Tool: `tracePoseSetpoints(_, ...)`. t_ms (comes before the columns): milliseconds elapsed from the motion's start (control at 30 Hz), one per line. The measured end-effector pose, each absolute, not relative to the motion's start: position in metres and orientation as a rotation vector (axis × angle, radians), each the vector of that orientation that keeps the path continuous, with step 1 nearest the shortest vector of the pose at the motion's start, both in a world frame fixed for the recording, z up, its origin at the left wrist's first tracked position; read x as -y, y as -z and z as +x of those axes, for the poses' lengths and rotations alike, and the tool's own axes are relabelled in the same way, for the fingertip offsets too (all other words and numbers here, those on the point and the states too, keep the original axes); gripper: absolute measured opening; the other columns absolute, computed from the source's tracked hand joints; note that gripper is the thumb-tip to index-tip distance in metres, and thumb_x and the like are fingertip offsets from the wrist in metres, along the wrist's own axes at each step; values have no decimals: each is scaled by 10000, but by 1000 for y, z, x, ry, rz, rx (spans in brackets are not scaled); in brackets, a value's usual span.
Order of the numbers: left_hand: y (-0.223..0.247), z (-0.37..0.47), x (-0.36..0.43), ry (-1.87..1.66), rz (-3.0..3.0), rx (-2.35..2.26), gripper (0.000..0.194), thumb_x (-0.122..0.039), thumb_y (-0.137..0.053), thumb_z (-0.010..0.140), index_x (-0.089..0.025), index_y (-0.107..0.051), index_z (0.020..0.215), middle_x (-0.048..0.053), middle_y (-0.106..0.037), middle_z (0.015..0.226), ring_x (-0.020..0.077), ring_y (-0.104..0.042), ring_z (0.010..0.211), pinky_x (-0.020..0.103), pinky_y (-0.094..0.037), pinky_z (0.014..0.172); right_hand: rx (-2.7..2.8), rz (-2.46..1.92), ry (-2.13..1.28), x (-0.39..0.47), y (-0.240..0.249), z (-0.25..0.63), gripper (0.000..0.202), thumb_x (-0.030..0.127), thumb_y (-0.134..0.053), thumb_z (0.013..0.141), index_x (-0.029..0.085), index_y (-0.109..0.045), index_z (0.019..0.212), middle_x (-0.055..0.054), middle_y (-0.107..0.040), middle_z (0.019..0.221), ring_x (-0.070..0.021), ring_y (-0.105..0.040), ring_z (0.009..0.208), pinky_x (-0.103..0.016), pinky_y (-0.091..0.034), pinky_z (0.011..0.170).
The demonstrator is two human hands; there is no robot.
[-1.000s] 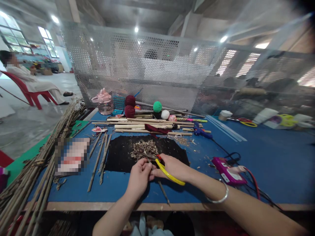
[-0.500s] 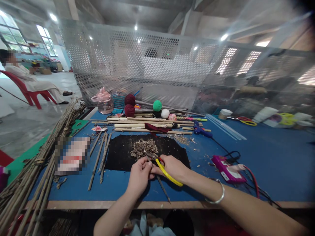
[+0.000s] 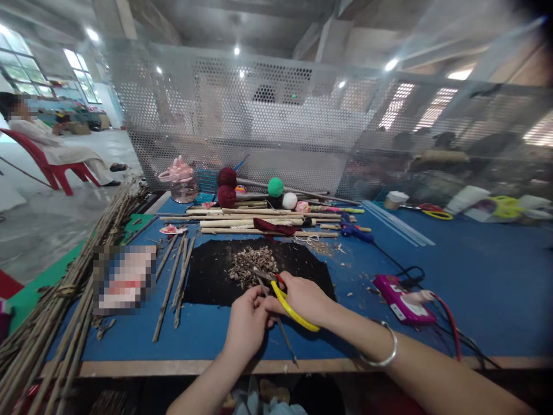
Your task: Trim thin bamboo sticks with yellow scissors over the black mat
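Note:
A thin grey-brown stick [image 3: 284,336] runs through the fingers of my left hand [image 3: 247,323], which is closed on it; the lower end slants toward the table's front edge. My right hand [image 3: 302,301] grips scissors [image 3: 294,311] with a yellow handle and some red near the fingers. The blades lie at the stick's upper end, over a heap of small cut stick pieces [image 3: 254,262]. That heap rests on a black cloth [image 3: 207,279]. Whether the blades touch the stick is hard to make out.
A large stick bundle [image 3: 73,282] lies at left, with several loose sticks [image 3: 168,294] beside the cloth. Behind are pale rods [image 3: 250,222], yarn balls [image 3: 275,187] and a blue glue gun [image 3: 355,229]. A purple power block [image 3: 404,300] with cables sits right. A person sits far left.
Both hands stay almost in place, still holding the stick and the scissors. The whole view has shifted slightly, with the table's front edge a little lower.

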State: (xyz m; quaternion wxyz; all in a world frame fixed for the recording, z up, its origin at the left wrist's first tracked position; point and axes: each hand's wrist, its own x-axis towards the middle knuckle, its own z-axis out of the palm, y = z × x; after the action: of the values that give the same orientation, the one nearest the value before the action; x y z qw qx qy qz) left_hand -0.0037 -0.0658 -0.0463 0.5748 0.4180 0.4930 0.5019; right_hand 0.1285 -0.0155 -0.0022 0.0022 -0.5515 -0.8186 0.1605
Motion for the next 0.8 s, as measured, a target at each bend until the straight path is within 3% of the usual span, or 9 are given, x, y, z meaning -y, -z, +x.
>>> tracePoseSetpoints(167, 46, -5, 65, -1173, 956, -1131, 196, -146, -458, 694, -119, -557, 860, 1, -566, 574, 75, -506, 485, 165, -408, 457, 2568, -1757, -491, 13, 2, 122, 613, 719, -469, 619, 169, -519, 885, -72, -617, 801, -214, -596, 701, -233, -304, 505)
tracePoseSetpoints(500, 39, -8, 66, -1161, 879, -1114, 345, -373, -562, 709, -104, -537, 925, 16, -572, 589, 102, -553, 537, 184, -433, 481, 2553, -1812, -679, 8, -6, 127, 552, 711, -415, 668, 191, -582, 749, -55, -635, 740, -177, -573, 632, -219, -281, 464)
tracePoseSetpoints(667, 42, -9, 67, -1178, 847, -1103, 445, -370, -564, 716, -123, -498, 1080, 1, -564, 620, 100, -547, 562, 192, -444, 505, 2622, -1826, -582, 9, -8, 131, 620, 750, -414, 625, 192, -555, 855, -77, -633, 797, -221, -591, 689, -238, -312, 492)
tracePoseSetpoints(800, 45, -10, 67, -1188, 937, -1073, 327, -372, -534, 743, -137, -549, 969, -27, -510, 585, 70, -479, 509, 182, -430, 496, 2646, -1769, -669, 11, -7, 134, 662, 740, -442, 612, 175, -519, 950, -90, -624, 851, -232, -591, 738, -245, -336, 530)
